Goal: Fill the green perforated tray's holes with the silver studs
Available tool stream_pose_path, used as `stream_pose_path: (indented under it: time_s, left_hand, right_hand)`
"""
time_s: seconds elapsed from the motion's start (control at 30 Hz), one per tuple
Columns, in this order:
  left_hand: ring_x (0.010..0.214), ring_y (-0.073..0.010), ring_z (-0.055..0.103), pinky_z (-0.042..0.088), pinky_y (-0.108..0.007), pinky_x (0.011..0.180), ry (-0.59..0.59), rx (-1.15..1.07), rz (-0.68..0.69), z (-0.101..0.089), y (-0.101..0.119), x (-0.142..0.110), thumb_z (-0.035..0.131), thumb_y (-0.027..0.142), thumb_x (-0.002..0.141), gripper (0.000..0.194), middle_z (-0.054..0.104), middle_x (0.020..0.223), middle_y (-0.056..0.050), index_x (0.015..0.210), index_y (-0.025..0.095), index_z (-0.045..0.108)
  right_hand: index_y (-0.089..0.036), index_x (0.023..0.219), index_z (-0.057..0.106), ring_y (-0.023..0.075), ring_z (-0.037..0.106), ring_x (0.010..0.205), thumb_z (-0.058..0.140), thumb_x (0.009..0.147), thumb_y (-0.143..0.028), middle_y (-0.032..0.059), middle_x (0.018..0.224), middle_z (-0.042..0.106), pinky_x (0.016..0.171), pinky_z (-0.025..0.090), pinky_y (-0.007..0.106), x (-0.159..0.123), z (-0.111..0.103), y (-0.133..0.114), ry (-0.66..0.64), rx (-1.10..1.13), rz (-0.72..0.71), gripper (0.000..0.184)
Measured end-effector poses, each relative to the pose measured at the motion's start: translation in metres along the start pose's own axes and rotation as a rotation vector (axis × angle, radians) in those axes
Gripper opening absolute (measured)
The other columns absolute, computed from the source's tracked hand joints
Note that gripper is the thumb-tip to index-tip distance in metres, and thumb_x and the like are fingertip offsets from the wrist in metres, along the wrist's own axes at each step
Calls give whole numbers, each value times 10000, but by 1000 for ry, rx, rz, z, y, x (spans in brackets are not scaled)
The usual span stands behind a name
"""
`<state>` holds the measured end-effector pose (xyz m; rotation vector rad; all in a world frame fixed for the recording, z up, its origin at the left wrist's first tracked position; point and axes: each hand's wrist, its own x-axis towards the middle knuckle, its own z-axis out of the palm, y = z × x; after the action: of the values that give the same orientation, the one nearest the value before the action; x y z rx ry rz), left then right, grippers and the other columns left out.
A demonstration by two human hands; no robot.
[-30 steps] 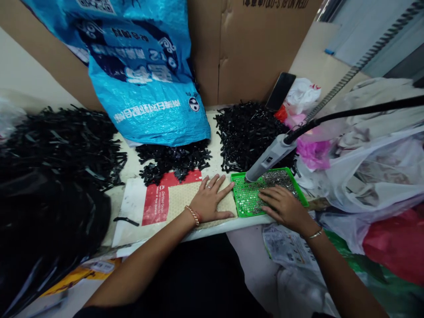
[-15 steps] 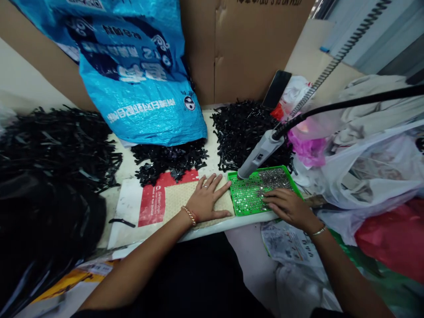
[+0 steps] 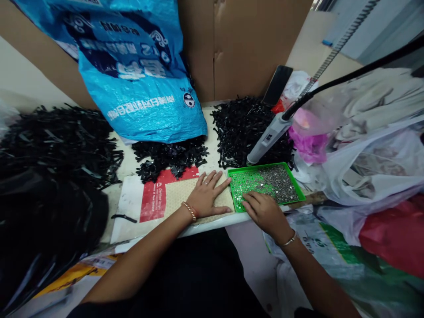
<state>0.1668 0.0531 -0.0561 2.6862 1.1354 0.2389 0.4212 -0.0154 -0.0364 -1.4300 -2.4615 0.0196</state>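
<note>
Beige mat (image 3: 180, 196) under splayed left hand (image 3: 207, 199); curled right hand (image 3: 267, 214) at tray (image 3: 295, 182).

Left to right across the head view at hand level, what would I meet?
Shiny black plastic, loose black strip, left hand on beige pad, green tray with right hand at its near edge, red bag.

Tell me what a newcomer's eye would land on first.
Probably the big blue bag, at the back left of centre, in front of cardboard. Next comes the green tray of small metal pieces, right of centre, with the right hand over its near side and the left hand spread on the pad beside it.
</note>
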Motion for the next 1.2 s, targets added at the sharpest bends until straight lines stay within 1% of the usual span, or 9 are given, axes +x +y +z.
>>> stream_pose_path:
  time_s: [0.1,0.27,0.4,0.53,0.7,0.83,1.0,1.1,1.2]
  left_hand:
    - [1489,-376,188,96,-589,1197,2,-4,3,1,-1,0,459,877,778,1022,206,1635,-122,1584,297,215]
    - [1491,-375,183,88,-586,1196,-7,3,0,1,-1,-1,459,876,779,1025,197,1637,-131,1587,301,199]
    - [1493,-371,181,96,-588,1194,-15,5,-2,0,1,0,453,872,785,1017,200,1634,-141,1585,294,206]
    - [1491,-369,186,108,-589,1194,-22,-4,-5,-3,2,0,453,873,783,1011,216,1632,-124,1581,301,214]
    - [1494,-367,182,113,-587,1192,-18,3,-6,-3,2,0,445,873,789,1010,206,1632,-140,1583,297,209]
    - [1491,-375,182,102,-592,1196,-1,-21,3,-1,1,0,469,865,786,1009,202,1636,-124,1581,298,215]
    - [1491,-378,182,101,-598,1190,-15,-10,1,-2,1,0,467,868,783,1012,203,1634,-134,1581,298,217]
    - [1491,-371,190,110,-591,1188,-22,5,1,-3,2,0,461,862,793,1007,209,1629,-154,1582,284,222]
    - [1489,-373,193,111,-586,1190,-16,4,1,-4,2,-1,480,852,793,1010,204,1631,-152,1584,283,216]
  right_hand:
    - [-145,1203,643,252,636,1005,375,1064,-308,130,1144,676,844,482,387,-4,-8,-1,7,45,-29,342]
    - [-178,1160,680,245,624,954,462,1037,-337,109,1047,691,861,477,411,-16,-14,5,-32,92,-83,297]
    - [-192,1145,685,248,611,1011,466,1035,-342,100,1063,684,983,440,480,-10,-11,6,-66,148,-117,288]
    - [-205,1193,666,245,608,1023,447,1038,-340,106,1112,674,933,471,452,0,-13,8,-43,218,-72,300]
    - [-226,1216,665,276,589,1112,513,1002,-389,106,1180,655,1031,424,526,0,-14,16,-118,181,-209,309]
    - [-215,1169,686,263,610,1056,517,1002,-345,101,1124,673,991,456,497,-4,-16,28,-64,146,-131,272]
    - [-187,1330,591,300,552,1168,476,1022,-387,135,1263,621,1047,414,533,12,-9,16,-92,107,-129,385]
    - [-186,1291,613,312,533,1202,478,1020,-395,133,1289,609,1060,406,536,15,-7,8,-155,118,-207,368]
    - [-203,1262,629,299,550,1184,474,1023,-386,117,1263,629,1040,430,515,4,-13,9,-174,150,-242,339]
